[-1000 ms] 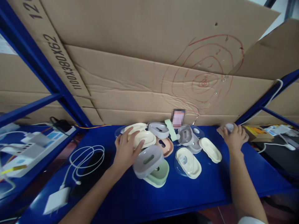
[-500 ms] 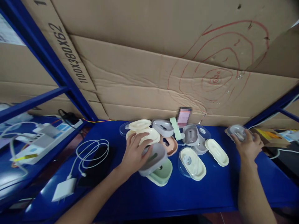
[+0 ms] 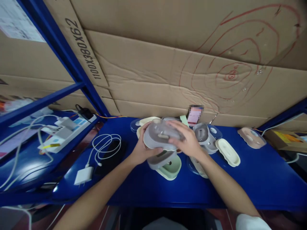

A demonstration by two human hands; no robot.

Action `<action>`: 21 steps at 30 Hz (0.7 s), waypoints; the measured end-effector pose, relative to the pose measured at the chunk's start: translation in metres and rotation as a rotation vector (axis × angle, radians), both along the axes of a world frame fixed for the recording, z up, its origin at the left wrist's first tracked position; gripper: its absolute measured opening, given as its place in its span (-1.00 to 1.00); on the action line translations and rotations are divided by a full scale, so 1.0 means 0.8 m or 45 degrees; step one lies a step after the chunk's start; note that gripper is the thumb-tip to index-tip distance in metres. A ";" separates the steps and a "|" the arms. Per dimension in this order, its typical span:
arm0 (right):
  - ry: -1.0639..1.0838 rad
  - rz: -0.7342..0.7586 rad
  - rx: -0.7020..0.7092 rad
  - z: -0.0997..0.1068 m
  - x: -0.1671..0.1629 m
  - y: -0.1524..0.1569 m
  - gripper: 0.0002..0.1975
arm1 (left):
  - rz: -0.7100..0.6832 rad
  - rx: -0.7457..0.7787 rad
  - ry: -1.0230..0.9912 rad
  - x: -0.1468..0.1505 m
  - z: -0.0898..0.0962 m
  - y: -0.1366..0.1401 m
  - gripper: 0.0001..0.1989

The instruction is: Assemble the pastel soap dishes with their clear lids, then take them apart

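Both hands hold a grey oval soap dish (image 3: 155, 140) topped with a see-through lid, raised over a cluster of similar dishes. My left hand (image 3: 141, 148) grips its left end, thumb along the near side. Over its right end lies my right hand (image 3: 184, 137), fingers curled on the lid. Just below are another grey dish (image 3: 159, 161) and a green dish (image 3: 174, 169). Cream dishes (image 3: 150, 120) show partly behind my left hand. Right of my right hand are grey dishes (image 3: 200, 133) and a cream tray (image 3: 227, 152); my right forearm partly covers another dish with a clear lid (image 3: 192, 166).
A pinkish-beige dish (image 3: 253, 138) lies at the right of the blue table (image 3: 240, 188). Behind the cluster, a phone (image 3: 194, 115) leans on the cardboard wall (image 3: 148, 70). To the left are a white charger (image 3: 83, 175) with coiled cable and a power strip (image 3: 69, 131).
My right hand has brought the grey dish with its lid from the far right to the middle. My left hand has left the cluster and now holds it too. The view has shifted slightly.
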State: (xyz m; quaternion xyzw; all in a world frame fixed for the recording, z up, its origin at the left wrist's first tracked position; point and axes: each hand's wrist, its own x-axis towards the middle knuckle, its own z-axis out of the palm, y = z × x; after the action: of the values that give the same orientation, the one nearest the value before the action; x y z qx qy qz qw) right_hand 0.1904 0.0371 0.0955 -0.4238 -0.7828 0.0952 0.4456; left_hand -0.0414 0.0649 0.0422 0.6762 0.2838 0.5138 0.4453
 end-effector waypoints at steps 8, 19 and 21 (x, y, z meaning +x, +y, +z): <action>-0.356 -0.540 -0.071 -0.019 0.042 0.059 -0.27 | 0.463 -0.138 -0.158 0.006 -0.008 0.031 0.09; -0.350 0.190 -0.045 0.002 0.002 0.033 -0.37 | 0.165 -0.163 -0.088 -0.001 -0.005 0.023 0.07; -0.259 0.325 -0.071 0.005 -0.005 0.029 -0.51 | 0.087 -0.150 -0.098 -0.003 -0.003 0.021 0.08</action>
State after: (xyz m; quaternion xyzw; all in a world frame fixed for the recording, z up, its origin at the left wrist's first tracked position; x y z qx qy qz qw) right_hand 0.1863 0.0600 0.0993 -0.3405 -0.8684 0.1293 0.3365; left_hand -0.0439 0.0820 0.0395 0.6183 0.3192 0.5369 0.4770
